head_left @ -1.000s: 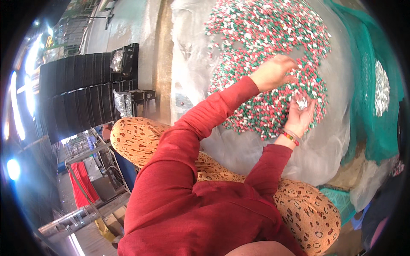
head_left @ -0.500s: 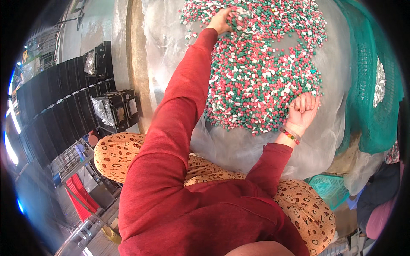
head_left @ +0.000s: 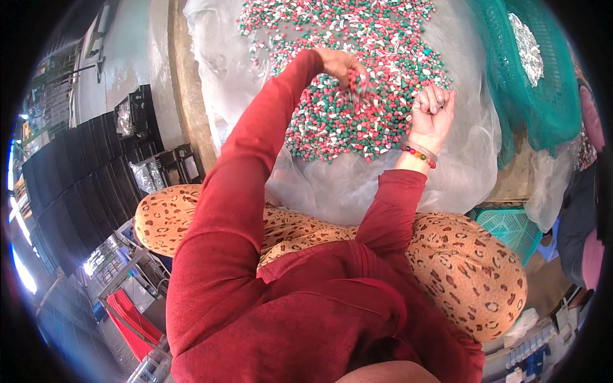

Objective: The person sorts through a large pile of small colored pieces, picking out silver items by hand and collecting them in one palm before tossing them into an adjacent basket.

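Small pink, green and white pieces lie in a thick spread on a translucent plastic sheet; their exact kind is unclear. My left hand reaches over the middle of the spread, fingers bent downward around some of the pieces. Pink ones beneath its fingertips are smeared by motion. At the right edge of the spread is my right hand, palm turned up and fingers curled in. A small dark spot shows between those fingers, but what they hold is hidden. A beaded bracelet circles my right wrist.
Green netting hangs along the right, with crumpled silvery material on it. A turquoise plastic basket stands at the lower right, near part of another person. Black crates and dark panels are at the left.
My left hand has come nearer and to the right across the pieces. The view has shifted, so the spread appears higher. My right hand stays curled at the spread's edge.
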Motion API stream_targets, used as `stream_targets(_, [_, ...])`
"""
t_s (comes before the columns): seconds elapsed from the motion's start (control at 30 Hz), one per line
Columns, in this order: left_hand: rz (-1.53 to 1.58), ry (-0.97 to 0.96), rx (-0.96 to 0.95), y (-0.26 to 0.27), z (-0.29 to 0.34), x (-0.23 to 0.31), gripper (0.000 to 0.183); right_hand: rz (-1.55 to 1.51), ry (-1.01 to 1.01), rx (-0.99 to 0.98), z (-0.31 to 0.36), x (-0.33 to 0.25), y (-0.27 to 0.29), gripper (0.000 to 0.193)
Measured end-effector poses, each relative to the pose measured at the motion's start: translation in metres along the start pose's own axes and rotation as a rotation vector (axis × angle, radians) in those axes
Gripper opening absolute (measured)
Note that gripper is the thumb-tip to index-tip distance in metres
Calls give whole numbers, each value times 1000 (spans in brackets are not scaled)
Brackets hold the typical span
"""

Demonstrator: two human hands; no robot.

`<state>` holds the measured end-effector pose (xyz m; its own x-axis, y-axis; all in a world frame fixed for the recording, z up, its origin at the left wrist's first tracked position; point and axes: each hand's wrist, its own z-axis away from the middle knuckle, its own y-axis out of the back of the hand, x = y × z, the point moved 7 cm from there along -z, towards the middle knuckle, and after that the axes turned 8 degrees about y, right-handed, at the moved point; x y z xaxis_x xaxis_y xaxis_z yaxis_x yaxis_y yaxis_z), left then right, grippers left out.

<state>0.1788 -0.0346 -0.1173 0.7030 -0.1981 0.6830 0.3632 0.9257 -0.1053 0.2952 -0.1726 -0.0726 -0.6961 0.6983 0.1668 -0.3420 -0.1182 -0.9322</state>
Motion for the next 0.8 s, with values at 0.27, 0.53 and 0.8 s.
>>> stream_targets(0.27, [-21,-79,246,-29,97,26,30,379,44,58,1,0,-14,21])
stream_targets(0.53, [-145,289,571,-15,115,10,35,913,35,-135,10,-1,-40,22])
stream_targets(0.8, [-185,246,615,-41,94,-1,20,1541,-171,-267,-4,31,-29,24])
